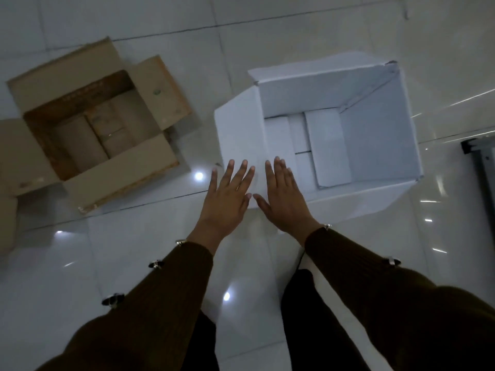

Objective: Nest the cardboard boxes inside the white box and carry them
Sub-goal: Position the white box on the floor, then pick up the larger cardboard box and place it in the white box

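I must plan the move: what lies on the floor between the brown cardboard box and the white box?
In the head view, only bare tiled floor with a light reflection lies between the brown cardboard box and the white box.

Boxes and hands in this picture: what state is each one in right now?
White box: open, flaps out, upright on floor.
Brown box: open, flaps spread, still outside the white one.
Left hand: empty, fingers spread, by the white box's flap.
Right hand: empty, flat, fingers spread.
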